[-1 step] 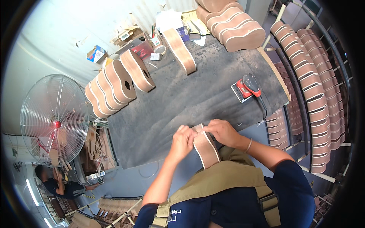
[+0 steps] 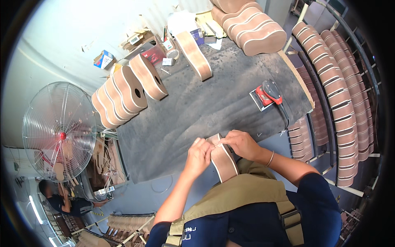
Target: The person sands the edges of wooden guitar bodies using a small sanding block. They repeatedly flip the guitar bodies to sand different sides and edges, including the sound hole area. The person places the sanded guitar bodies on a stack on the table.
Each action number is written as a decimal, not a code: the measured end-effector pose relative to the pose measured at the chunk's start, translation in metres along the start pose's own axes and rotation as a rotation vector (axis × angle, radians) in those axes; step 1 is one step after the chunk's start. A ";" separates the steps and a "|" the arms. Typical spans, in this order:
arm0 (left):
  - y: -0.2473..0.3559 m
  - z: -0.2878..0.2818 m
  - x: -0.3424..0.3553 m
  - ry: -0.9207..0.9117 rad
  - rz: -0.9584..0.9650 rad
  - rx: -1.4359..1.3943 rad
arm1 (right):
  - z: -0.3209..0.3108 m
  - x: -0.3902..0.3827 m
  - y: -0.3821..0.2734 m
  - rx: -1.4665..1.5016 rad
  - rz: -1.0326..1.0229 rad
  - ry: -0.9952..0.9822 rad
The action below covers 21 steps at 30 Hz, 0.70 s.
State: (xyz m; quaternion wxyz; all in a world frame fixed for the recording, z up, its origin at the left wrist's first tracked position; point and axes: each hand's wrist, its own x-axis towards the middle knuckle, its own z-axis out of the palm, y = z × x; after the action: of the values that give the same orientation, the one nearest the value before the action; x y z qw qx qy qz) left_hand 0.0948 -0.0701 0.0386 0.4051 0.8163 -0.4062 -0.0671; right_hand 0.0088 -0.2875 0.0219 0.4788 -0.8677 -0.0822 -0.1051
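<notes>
A small wooden ukulele body with pale edging leans against my apron at the near side of the bench, its curved side facing up. My left hand is closed at its far end, fingertips pressed on the wood near the left edge. From the other side, my right hand bends over the right edge with finger and thumb drawn together on the same spot. A tiny pale patch shows between the two sets of fingertips; I cannot tell what it is.
A red and black sander lies on the dark bench, its cord trailing off the near edge. More bodies stand in a left row, singly and in a stack. Racks line the right; a fan and another person are left.
Both my hands have shifted very slightly to the right at the far end of the ukulele body. Their grip looks the same.
</notes>
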 end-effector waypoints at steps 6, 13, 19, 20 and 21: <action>-0.013 0.003 0.022 -0.015 -0.218 0.016 | 0.015 0.026 0.053 0.163 0.118 -0.105; 0.005 0.018 -0.038 0.057 0.148 0.241 | 0.001 -0.029 0.009 -0.089 -0.208 0.001; 0.008 0.043 -0.075 0.096 0.280 0.225 | -0.003 -0.063 0.017 -0.156 -0.384 -0.152; 0.014 0.040 -0.070 0.125 0.262 0.219 | -0.004 -0.054 0.018 -0.158 -0.371 -0.067; 0.012 0.032 -0.056 0.134 0.200 0.224 | -0.002 -0.038 0.021 -0.160 -0.359 0.017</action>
State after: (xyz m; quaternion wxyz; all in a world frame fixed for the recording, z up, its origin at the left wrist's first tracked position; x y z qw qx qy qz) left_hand 0.0364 -0.0534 0.0139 0.3425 0.8146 -0.4623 0.0737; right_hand -0.0226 -0.3013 -0.0039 0.3828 -0.8734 -0.2230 -0.2023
